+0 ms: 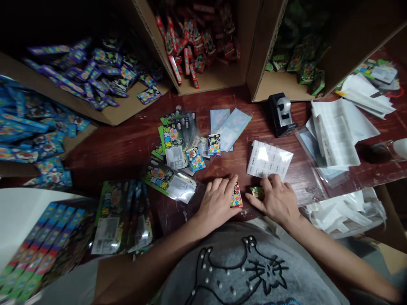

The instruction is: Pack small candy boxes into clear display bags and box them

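Note:
My left hand (218, 199) rests low over the table, with a small red printed box (236, 198) between its thumb and forefinger. A small green box (257, 192) sits between the thumb and curled fingers of my right hand (276, 199); its far side is covered. Just beyond the left hand lie a small blue box (195, 159) and a small purple box (214, 145). Flat printed pouches (173, 184) in black and green are piled to the left. Above my right hand is a sheet of white labels (270, 159).
Cardboard boxes hold purple packs (95, 72), red packs (190, 55) and green packs (307, 72) at the back. A black tape dispenser (281, 114) stands right of the middle. White papers (337, 131) lie farther right. Filled pouches (110, 216) lie near the front left.

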Demonstrator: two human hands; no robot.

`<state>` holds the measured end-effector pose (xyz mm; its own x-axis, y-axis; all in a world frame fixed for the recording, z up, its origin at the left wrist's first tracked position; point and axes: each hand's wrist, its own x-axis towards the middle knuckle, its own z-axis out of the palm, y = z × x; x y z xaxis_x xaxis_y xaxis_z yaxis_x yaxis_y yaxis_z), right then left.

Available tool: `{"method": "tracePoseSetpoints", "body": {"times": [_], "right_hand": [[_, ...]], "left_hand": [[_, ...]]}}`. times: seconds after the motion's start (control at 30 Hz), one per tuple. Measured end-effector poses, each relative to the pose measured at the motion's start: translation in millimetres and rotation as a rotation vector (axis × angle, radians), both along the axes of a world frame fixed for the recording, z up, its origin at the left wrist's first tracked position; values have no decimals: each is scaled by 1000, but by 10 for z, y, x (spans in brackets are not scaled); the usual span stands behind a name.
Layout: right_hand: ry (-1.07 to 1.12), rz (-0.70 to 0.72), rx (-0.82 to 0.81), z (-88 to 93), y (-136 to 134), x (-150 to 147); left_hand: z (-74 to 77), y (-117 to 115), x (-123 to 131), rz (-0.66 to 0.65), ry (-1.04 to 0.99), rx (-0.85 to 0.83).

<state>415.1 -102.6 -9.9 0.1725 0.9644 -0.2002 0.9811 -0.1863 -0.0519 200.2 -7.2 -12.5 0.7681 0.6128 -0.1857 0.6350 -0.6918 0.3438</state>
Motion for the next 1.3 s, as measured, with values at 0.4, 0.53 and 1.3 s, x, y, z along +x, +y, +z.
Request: {"method": "tracePoseSetpoints", "body": {"times": [0.4, 0.53, 1.3], "right_hand": [[3, -246, 36, 23, 47, -55], [226, 121, 291, 247, 683, 215], [554, 1098, 423, -454, 2247, -332]], "left_hand": [[150, 255, -81, -28, -50, 34], [414, 665, -839, -71, 25, 148], [81, -489, -987, 572, -81, 259]]}}
